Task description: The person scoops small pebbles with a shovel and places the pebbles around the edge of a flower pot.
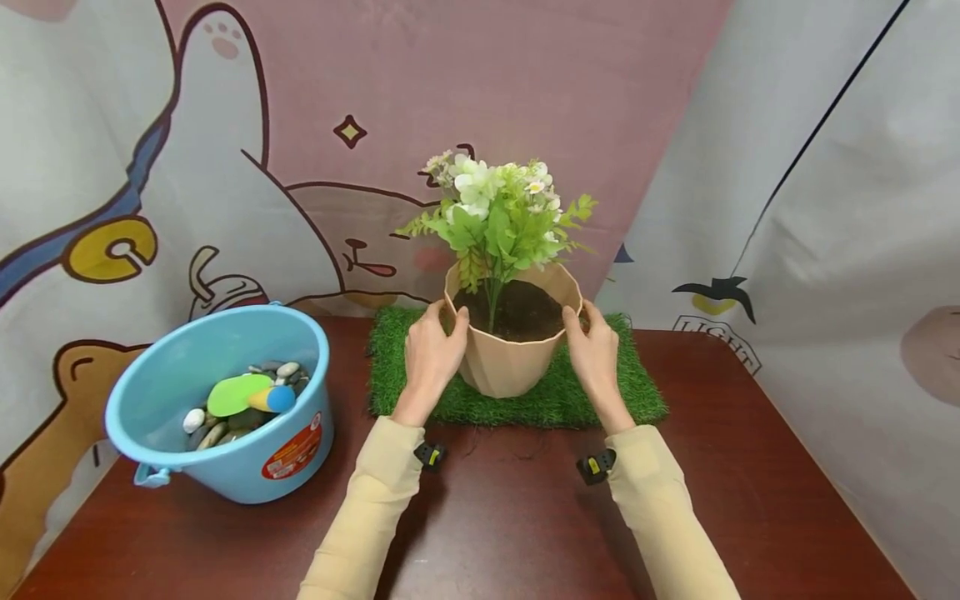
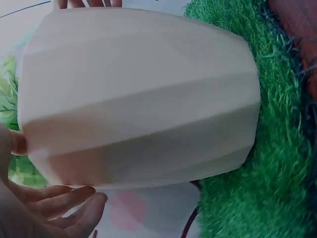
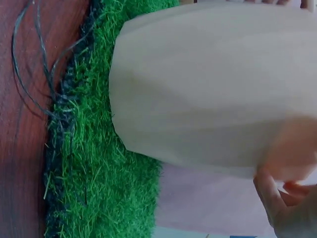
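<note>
A beige faceted flower pot [image 1: 504,367] holds dark soil [image 1: 528,310] and a leafy bunch of white flowers [image 1: 487,196] standing in it. My left hand [image 1: 435,354] grips the pot's left side, thumb at the rim and fingers along the outer wall. On the opposite side, my right hand [image 1: 596,357] holds the rim in the same way, its fingertips partly hidden behind the wall. In both wrist views the pot's base meets the green turf mat [image 2: 285,134].
To the left stands a light blue bucket [image 1: 225,475] with several pebbles [image 1: 213,433] and a green toy shovel [image 1: 238,395] inside. All of it sits on a dark red wooden table [image 1: 510,517]. A printed cloth [image 1: 600,75] hangs behind. Loose black threads trail from the mat's front edge.
</note>
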The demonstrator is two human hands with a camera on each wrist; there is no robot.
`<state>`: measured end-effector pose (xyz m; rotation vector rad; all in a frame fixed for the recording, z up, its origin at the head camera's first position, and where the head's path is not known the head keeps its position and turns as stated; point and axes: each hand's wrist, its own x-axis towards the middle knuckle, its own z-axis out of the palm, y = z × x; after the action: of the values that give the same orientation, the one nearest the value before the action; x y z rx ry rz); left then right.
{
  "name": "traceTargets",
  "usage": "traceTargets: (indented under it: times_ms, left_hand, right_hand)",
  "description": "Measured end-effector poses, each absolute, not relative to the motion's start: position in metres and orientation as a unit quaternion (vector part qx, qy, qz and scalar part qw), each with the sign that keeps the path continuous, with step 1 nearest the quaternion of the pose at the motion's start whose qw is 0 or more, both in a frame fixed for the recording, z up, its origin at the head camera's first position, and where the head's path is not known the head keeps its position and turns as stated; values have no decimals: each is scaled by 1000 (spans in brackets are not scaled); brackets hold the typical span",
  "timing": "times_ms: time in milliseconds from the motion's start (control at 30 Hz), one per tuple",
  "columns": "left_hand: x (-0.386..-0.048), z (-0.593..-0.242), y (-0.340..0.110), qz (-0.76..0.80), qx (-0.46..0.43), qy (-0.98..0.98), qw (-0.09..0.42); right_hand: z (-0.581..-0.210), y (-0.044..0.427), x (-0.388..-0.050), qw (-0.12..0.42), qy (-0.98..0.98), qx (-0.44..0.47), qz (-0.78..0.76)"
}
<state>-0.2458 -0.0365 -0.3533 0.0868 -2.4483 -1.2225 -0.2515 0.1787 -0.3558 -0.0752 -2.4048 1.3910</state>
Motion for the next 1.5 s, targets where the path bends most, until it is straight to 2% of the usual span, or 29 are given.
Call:
traceTargets:
  times_ms: [100, 300, 400, 467, 600, 767, 933, 1067, 1167, 1500]
  left_hand:
    - [-236, -348, -41, -429, 28, -878, 210]
    - [-210, -333, -55, -425, 10, -870, 250]
    - [-193, -323, -63, -419, 8, -862, 285]
    - [-182, -316, -68, -413, 7, -856, 310]
    - [-162, -300, -79, -397, 2, -839, 373]
    - [-146, -289, -102, -380, -10, -805, 456]
    - [-129, -285, -134, -357, 3, -799, 484]
    - [-117, -284, -165, -324, 68, -812, 481]
    - [-112, -288, -192, -299, 126, -835, 444]
    - [-108, -314, -264, -207, 293, -905, 227]
  right_hand:
    - [-356, 169, -247, 249, -835, -3, 491]
    - [-347, 139, -238, 443, -798, 90, 398]
    - [-342, 119, -231, 481, -785, 140, 365]
    - [-339, 104, -226, 480, -781, 172, 360]
    - [-337, 73, -214, 448, -785, 231, 362]
    - [-335, 35, -206, 349, -811, 282, 375]
    - [-335, 4, -202, 229, -850, 288, 377]
    - [-338, -18, -200, 155, -874, 270, 372]
    - [-342, -33, -194, 122, -882, 252, 380]
    - [-346, -61, -186, 62, -893, 210, 392]
